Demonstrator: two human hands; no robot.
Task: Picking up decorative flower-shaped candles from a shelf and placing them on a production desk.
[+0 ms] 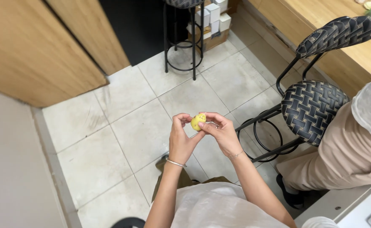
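Seen above the tiled floor (122, 139), between both hands: a small yellow potato (197, 122), pinched by left hand (180, 139) and right hand (221, 131) fingertips, near a black woven stool (312, 107) and a seated person's beige trousers (342, 156).

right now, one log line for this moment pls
left hand: fingers on small yellow potato | right hand: fingers on it too | held over pale tiled floor | woven black stool at right
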